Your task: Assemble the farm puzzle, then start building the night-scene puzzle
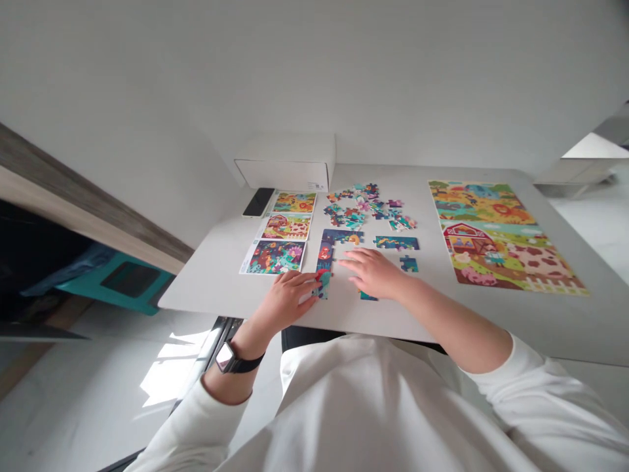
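A partly joined jigsaw puzzle [325,252] in dark blue and red lies on the table, forming a corner with a top strip and a left strip. My left hand [287,298] rests at the lower end of the left strip, fingers stretched out, fingertips at its edge. To the right of that strip, my right hand [376,272] is held with fingers apart and nothing visible in them. A teal puzzle piece [368,296] shows partly from under it. Further right lie a joined strip of pieces [396,242] and a single blue piece [409,264].
A loose pile of puzzle pieces [361,204] lies behind the joined part. Three picture cards [286,227] and a phone [258,202] are at left, before a white box [285,164]. Two finished puzzles [506,236] lie at right on the white table [211,282].
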A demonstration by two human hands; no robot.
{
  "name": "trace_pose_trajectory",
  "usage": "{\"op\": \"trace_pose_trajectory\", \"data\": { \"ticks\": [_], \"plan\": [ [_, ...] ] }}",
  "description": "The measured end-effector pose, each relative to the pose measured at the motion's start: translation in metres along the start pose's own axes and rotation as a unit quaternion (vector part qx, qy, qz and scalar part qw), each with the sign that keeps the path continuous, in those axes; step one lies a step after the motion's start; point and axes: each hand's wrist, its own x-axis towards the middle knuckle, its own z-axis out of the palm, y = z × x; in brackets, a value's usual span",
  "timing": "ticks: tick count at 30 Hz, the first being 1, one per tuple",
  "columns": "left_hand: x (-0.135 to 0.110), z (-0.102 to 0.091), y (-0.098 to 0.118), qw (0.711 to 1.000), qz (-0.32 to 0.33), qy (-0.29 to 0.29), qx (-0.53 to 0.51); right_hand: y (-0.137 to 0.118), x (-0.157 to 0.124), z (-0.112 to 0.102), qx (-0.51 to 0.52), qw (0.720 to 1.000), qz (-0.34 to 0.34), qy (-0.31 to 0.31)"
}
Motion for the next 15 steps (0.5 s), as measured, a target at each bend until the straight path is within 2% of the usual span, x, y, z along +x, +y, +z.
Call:
{"op": "trace_pose_trajectory", "data": {
  "ticks": [4, 7, 11, 15],
  "plan": [
    [0.010, -0.005, -0.008, 1.000, 0.021, -0.013, -0.008, 0.048, -0.034, -0.018, -0.017, 0.997, 0.064, 0.034],
    [0.022, -0.009, -0.011, 0.999, 0.032, -0.006, -0.029, 0.077, -0.069, -0.022, -0.016, 0.993, 0.097, 0.066],
    [0.050, -0.001, -0.012, 0.998, 0.046, 0.019, -0.043, 0.089, -0.104, -0.011, -0.032, 0.990, 0.127, 0.050],
    [0.087, 0.019, -0.009, 0.998, 0.065, 0.005, -0.022, 0.086, -0.109, 0.000, -0.055, 0.988, 0.142, 0.025]
  ]
}}
